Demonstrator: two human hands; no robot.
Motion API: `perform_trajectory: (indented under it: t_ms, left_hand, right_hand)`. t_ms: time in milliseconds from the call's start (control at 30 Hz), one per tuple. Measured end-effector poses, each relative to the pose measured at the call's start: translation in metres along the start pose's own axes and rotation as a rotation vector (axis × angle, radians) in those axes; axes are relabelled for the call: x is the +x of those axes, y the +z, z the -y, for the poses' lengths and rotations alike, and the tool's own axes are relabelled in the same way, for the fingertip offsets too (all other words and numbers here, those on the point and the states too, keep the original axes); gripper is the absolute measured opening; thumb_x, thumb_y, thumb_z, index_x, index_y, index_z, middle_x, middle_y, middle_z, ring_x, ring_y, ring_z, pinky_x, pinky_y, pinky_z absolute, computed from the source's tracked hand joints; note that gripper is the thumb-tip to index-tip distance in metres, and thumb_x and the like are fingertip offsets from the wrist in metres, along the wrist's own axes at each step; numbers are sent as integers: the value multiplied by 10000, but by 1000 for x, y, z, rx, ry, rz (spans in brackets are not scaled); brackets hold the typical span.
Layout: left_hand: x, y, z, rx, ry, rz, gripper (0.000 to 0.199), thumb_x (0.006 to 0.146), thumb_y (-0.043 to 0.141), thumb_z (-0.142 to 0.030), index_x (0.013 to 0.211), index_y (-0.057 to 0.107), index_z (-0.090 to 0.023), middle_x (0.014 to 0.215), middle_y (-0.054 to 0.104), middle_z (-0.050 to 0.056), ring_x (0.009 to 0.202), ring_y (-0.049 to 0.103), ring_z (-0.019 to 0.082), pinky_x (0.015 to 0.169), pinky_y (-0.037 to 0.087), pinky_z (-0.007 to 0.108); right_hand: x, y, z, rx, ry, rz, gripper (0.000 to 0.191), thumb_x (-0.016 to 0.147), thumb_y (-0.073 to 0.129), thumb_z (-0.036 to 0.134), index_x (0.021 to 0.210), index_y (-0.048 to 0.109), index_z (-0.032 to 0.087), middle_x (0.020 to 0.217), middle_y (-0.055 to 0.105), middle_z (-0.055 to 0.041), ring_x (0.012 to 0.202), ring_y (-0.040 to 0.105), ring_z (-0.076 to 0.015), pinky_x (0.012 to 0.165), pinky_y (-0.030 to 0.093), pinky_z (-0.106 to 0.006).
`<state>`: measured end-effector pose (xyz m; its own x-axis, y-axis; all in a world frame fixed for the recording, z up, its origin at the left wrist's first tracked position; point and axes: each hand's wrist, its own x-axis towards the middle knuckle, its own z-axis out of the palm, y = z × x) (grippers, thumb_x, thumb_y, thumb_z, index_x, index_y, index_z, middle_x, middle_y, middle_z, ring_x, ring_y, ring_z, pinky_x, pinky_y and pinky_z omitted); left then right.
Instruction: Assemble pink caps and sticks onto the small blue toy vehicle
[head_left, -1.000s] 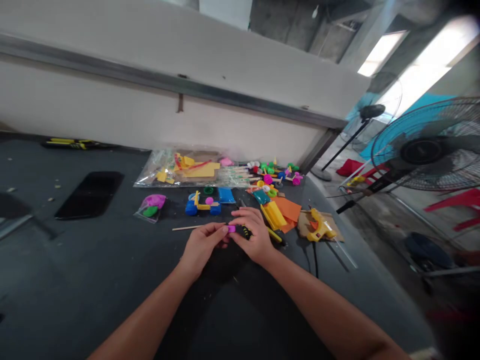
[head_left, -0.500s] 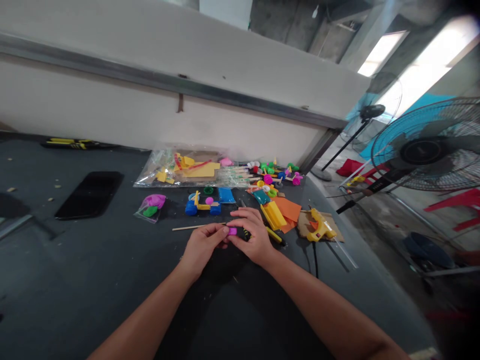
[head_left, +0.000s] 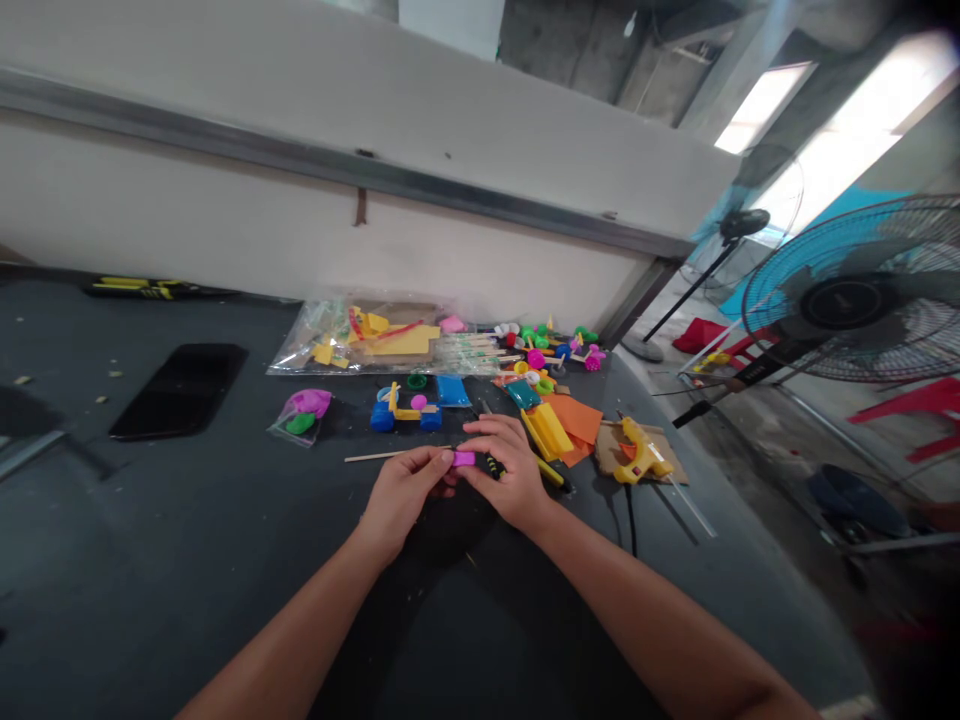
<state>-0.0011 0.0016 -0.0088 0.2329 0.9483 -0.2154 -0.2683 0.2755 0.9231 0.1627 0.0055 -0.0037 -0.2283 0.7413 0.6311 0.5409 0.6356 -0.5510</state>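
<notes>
One magenta clay piece [head_left: 465, 459] is pinched in the left hand [head_left: 402, 492], presumably for steadiness; the right hand [head_left: 513, 478] curves alongside, grip unclear.

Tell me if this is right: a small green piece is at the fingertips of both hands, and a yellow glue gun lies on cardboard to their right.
The colour is wrong: in the head view, the small piece at the fingertips of the left hand and right hand is pinkish purple. The yellow glue gun does lie on cardboard to their right.
</notes>
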Motion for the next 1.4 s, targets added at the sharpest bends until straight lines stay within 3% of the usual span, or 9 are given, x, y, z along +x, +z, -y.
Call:
perform_trajectory:
  t_ms: [400, 733, 1400]
  left_hand:
    - [-1, 2, -4, 21, 24, -24, 253, 682, 697, -390, 742, 679, -145, 685, 628, 17, 641, 559, 115, 628, 489, 237]
    - [-2, 3, -3, 71, 66, -62, 254, 669, 707, -363, 827, 689, -165, 755, 655, 12, 674, 574, 116, 628, 494, 235]
    - [-1, 2, -1, 178, 112, -85, 219, 654, 704, -350, 801, 701, -188, 754, 667, 15, 645, 580, 125, 621, 493, 252]
  right_hand:
    - [1, -2, 4, 38, 64, 15, 207, 758, 665, 316, 958, 641, 264, 1061, 639, -39, 1110, 514, -227, 982, 391, -435]
    - [3, 1, 2, 39, 113, -18, 38, 759, 658, 256, 787, 641, 235, 1007, 658, -48, 1063, 536, -218, 954, 412, -424]
    - [3, -1, 3, 69, 133, 8, 59, 790, 620, 277, 747, 630, 237, 976, 668, -41, 1056, 541, -215, 949, 413, -431]
